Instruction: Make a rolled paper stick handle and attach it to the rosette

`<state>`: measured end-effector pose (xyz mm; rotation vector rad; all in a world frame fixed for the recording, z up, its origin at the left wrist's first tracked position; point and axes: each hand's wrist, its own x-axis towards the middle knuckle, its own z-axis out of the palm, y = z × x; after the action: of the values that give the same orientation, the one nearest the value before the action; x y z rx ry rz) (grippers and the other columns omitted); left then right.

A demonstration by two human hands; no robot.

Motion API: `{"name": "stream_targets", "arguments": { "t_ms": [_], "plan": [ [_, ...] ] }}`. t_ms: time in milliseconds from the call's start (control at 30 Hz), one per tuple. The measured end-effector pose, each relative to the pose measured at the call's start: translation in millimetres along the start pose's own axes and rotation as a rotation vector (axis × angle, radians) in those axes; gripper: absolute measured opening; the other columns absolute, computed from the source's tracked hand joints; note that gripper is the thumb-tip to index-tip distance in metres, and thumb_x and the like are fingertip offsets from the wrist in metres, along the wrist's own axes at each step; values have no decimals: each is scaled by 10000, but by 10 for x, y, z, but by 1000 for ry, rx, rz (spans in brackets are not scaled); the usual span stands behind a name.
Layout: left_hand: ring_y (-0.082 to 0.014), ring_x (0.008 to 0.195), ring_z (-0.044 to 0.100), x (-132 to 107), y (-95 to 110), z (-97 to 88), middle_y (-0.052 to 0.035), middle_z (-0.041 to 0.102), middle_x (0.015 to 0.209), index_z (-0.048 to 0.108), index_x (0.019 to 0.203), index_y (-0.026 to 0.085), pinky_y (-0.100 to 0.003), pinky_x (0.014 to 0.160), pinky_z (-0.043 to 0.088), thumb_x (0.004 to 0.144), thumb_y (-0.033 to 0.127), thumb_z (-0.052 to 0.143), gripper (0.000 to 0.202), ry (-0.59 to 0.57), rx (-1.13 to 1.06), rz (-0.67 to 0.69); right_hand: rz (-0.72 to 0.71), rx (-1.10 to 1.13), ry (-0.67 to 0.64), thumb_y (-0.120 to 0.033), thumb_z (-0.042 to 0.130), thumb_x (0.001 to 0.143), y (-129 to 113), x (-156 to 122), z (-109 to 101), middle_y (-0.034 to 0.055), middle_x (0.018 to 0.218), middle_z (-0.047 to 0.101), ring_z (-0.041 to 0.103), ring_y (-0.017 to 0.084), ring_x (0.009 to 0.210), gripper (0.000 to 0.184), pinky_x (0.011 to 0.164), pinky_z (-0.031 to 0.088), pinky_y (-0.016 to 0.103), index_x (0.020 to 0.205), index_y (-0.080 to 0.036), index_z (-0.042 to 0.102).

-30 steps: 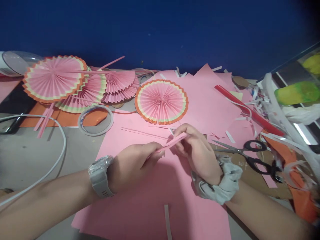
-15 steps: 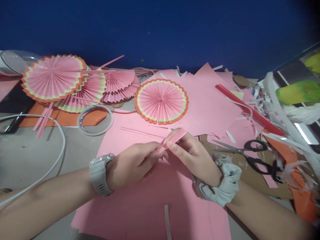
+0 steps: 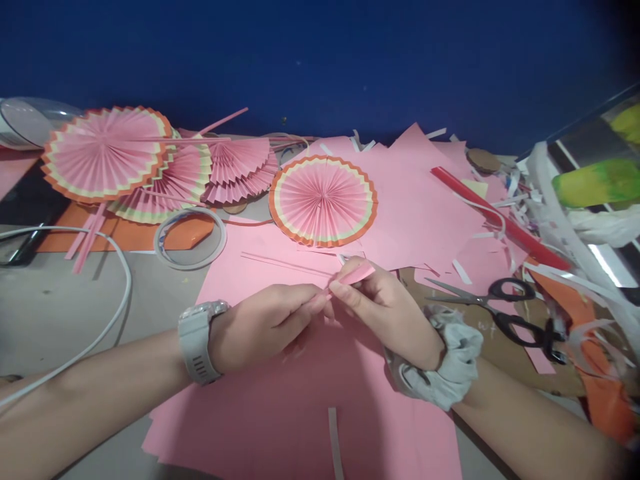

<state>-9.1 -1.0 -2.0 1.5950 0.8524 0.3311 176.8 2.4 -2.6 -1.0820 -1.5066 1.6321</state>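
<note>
Between both hands is a narrow pink paper strip point(image 3: 361, 272), its right end sticking out past my right fingers. My left hand point(image 3: 280, 320), below a grey wristwatch, pinches the strip's lower left part, mostly hidden by the fingers. My right hand point(image 3: 385, 307), with a pale scrunchie at the wrist, grips it between thumb and fingers. Beneath the hands lie large pink paper sheets point(image 3: 310, 413). Just beyond them rests a round pleated paper fan point(image 3: 323, 201) with an orange and pale yellow border. A thin pink strip point(image 3: 280, 262) lies left of my right fingertips.
Several pleated fans point(image 3: 105, 153) are heaped at the back left, near a tape roll point(image 3: 159, 240) and a white cable point(image 3: 127, 287). Black-handled scissors point(image 3: 485, 301) lie on cardboard at the right. A red strip point(image 3: 500, 220) and white paper scraps are beyond. A blue wall point(image 3: 320, 67) stands behind.
My thumbs and fingers have shifted slightly on the pink strip, whose visible end now shows shorter and less of it between the hands. Everything else stays in place.
</note>
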Motion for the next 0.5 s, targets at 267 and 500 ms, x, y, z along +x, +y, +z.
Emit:
{"name": "stream_targets", "arguments": {
  "t_ms": [267, 500],
  "plan": [
    [-47, 417, 469, 31, 38, 1, 65, 504, 505, 529, 827, 169, -142, 461, 386, 954, 368, 339, 303, 36, -19, -42, 31, -59, 67, -182, 615, 824, 6, -4, 28, -61, 625, 513, 519, 56, 546, 166, 534, 416, 171, 706, -182, 499],
    [-29, 388, 455, 22, 43, -35, 65, 513, 480, 488, 712, 164, -116, 431, 373, 954, 379, 338, 357, 6, -39, -47, 51, 45, 98, -309, 558, 866, -1, -11, 10, -71, 524, 504, 487, 56, 474, 158, 474, 397, 171, 778, -180, 532]
  ]
}}
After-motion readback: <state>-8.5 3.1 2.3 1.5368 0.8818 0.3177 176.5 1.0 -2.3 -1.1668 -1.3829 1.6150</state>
